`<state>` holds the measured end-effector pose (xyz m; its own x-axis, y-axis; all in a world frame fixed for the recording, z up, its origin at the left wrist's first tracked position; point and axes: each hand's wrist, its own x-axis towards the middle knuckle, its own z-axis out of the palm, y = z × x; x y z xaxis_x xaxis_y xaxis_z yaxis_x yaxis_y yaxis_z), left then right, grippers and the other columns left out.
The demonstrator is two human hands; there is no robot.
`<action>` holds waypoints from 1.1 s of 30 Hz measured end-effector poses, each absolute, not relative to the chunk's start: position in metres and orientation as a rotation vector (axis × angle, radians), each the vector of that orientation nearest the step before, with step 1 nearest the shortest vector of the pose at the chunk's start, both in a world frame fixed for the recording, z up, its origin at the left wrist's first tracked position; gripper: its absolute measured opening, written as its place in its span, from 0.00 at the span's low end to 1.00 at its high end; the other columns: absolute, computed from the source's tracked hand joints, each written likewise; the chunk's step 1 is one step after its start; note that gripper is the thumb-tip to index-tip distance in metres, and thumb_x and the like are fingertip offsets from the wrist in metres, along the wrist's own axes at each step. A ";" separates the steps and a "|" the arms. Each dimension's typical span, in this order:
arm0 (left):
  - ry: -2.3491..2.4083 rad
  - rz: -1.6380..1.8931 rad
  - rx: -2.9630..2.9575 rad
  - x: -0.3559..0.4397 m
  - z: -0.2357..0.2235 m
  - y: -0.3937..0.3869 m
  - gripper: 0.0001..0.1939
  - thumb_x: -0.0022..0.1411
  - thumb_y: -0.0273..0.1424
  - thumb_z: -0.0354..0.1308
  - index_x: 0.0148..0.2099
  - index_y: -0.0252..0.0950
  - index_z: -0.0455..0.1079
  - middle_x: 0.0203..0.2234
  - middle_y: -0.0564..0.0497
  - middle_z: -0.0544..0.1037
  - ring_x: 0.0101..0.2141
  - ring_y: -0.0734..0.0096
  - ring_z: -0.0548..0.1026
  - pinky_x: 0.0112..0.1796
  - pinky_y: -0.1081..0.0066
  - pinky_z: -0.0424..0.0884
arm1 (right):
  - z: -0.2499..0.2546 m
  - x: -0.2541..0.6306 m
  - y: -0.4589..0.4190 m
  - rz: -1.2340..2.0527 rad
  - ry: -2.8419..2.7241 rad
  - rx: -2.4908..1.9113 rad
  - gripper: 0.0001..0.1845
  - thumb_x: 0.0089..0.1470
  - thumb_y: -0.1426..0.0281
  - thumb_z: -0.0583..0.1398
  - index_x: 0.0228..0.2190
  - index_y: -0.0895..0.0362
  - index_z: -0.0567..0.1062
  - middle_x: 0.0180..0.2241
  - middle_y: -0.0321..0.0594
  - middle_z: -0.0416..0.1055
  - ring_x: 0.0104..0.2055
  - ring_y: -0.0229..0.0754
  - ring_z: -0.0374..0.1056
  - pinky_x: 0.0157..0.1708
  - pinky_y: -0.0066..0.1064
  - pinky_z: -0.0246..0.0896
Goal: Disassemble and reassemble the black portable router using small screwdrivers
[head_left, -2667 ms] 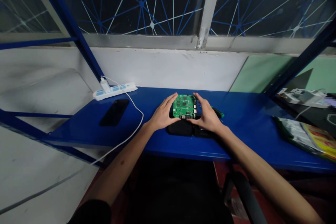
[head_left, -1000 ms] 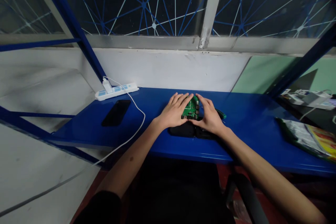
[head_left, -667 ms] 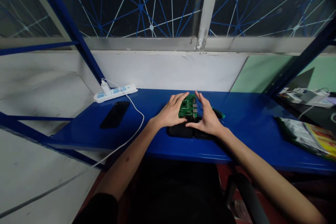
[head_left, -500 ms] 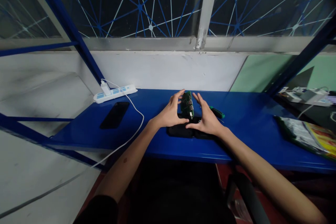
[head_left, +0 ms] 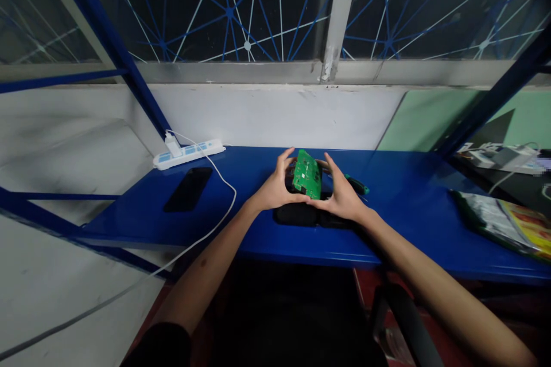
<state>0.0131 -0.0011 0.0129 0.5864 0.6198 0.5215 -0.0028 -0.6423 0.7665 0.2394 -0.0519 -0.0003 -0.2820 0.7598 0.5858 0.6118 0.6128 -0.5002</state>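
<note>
A green circuit board (head_left: 308,174) is held up at a slant between my two hands, its bright green face with small solder spots turned toward me. My left hand (head_left: 278,186) grips it from the left, thumb along the lower edge and fingers raised behind. On the opposite side my right hand (head_left: 340,192) curves round the board, its thumb meeting the left thumb at the bottom. Below the hands lies a black case (head_left: 297,214) on the blue table, partly covered by them. A green-and-black handled tool (head_left: 357,184) lies just beyond my right hand.
A black phone (head_left: 188,189) lies on the table (head_left: 258,243) at the left, near a white power strip (head_left: 189,153). A white cable (head_left: 224,215) crosses the table's left side and hangs off the front. A shiny printed packet (head_left: 503,221) lies at the right.
The board has turned: its connector-lined edge faced me before, and now its flat green face does. My fingers and thumbs have drawn closer around it.
</note>
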 end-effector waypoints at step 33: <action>0.752 1.171 2.736 0.001 0.004 -0.004 0.62 0.46 0.38 0.75 0.72 0.41 0.39 0.64 0.36 0.58 0.63 0.40 0.60 0.59 0.39 0.63 | 0.008 0.246 -0.050 -0.013 -2.179 -1.092 0.68 0.43 0.59 0.71 0.70 0.54 0.34 0.64 0.53 0.59 0.62 0.65 0.58 0.58 0.61 0.61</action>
